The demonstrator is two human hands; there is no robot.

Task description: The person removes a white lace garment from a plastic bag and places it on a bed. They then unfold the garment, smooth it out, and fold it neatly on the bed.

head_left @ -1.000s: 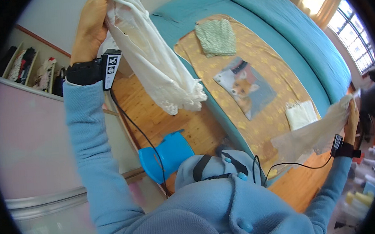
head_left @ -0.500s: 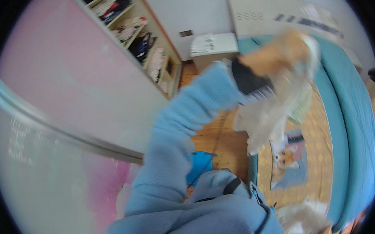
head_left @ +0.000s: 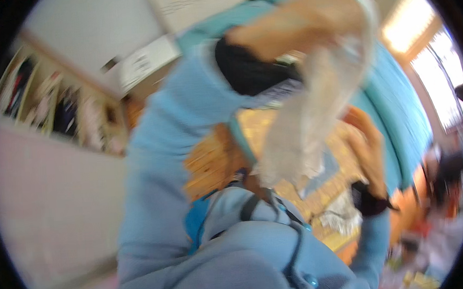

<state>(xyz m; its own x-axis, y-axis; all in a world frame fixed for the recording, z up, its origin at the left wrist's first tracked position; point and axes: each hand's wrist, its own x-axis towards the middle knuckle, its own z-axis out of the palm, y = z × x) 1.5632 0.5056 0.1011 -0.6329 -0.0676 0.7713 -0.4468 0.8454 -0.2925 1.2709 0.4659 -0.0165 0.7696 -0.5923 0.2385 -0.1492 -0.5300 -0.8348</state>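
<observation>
Holding a pale, translucent white cloth (head_left: 314, 118) aloft, the left hand (head_left: 309, 20) is closed around the cloth's upper end, high above the bed (head_left: 399, 113). The cloth hangs down from that grip, in front of the bed's patterned orange cover (head_left: 324, 192). The right hand (head_left: 367, 147) sits lower, just beside the cloth's hanging edge and over the bed's cover; motion blur hides whether its fingers grip the fabric or stand open, so its state cannot be told. Both forearms wear light blue sleeves (head_left: 173, 148) with a black band at each wrist. Left of the bed, a shelf unit (head_left: 54, 113) holding dark and mixed items stands against the wall. A bright window (head_left: 428, 63) lies beyond the bed's far side.
</observation>
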